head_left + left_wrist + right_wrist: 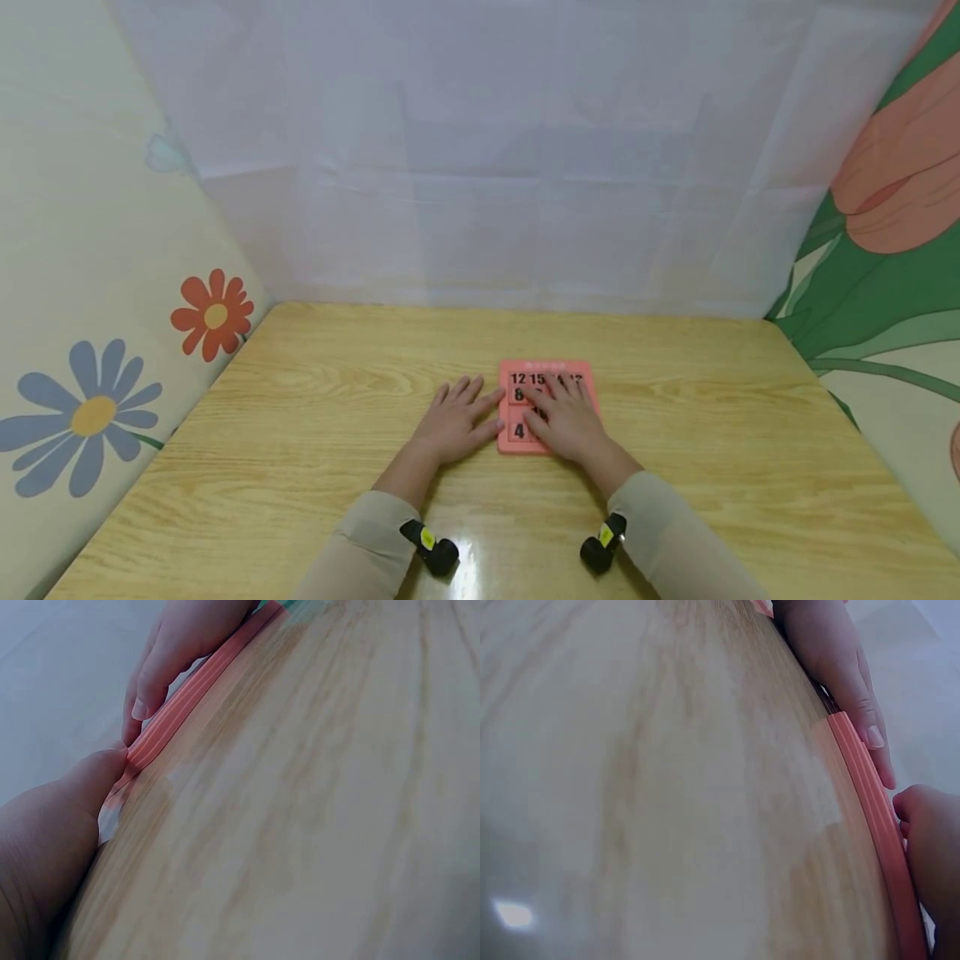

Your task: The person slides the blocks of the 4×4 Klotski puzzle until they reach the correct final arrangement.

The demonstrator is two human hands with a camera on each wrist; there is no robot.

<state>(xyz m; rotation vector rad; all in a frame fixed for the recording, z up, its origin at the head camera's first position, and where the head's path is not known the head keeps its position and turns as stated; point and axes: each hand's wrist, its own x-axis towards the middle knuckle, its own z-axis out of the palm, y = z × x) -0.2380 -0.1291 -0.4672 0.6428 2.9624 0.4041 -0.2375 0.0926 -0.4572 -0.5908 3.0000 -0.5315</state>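
A pink sliding-number board (546, 366) lies flat on the desk, a little right of the middle, towards its near side. At its far-left corner you have a tile marked 12 (518, 379); on the left side, tiles marked 8 (518, 394) and 4 (519, 431), with what looks like a blank slot (518, 414) between them. Your right hand hides much of the rest.

Your left hand (453, 423) is spread wide, its forefinger and thumb reaching the board's left edge; it grips nothing. Your right hand (567, 421) lies spread over the right part of the board, fingers extended across the tiles; whether they press, you cannot tell from these views.

The step in hand appears to be sliding the tiles, or steadying the board for it. The next move would call for one fingertip on a tile beside the slot, pushed level and straight, while the other hand keeps the frame from skidding.

Further out, black wrist devices (440, 557) sit at your pale sleeves (367, 542). The desk (322, 417) is wood-grained; a white cloth (487, 208) hangs at its far side.
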